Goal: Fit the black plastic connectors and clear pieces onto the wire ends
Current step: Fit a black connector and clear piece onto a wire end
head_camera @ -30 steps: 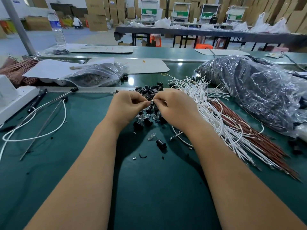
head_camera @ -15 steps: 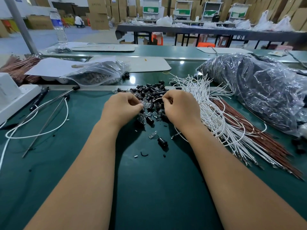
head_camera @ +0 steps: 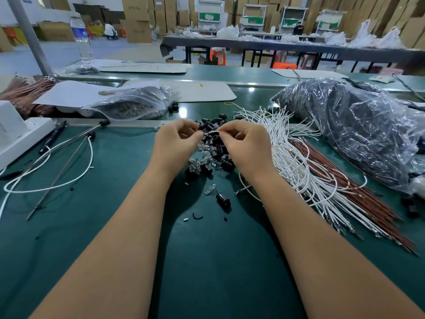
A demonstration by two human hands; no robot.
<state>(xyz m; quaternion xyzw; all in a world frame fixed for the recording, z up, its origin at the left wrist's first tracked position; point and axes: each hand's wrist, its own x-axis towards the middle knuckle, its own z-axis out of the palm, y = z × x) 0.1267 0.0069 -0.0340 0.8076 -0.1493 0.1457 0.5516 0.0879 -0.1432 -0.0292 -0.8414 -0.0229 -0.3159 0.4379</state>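
both hands meet above the pile of black connectors [head_camera: 212,143] on the green surface [head_camera: 115,203] — left hand [head_camera: 176,143] and right hand [head_camera: 247,146] each pinch one white wire [head_camera: 210,133] between fingertips.

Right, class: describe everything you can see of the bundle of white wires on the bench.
The white wires are thin, plastic-coated strands lying loose on the green bench, fanned at the far end and running toward the near right, where small metal tips show. They overlap the brown wires beside them. The right hand rests against their left edge.
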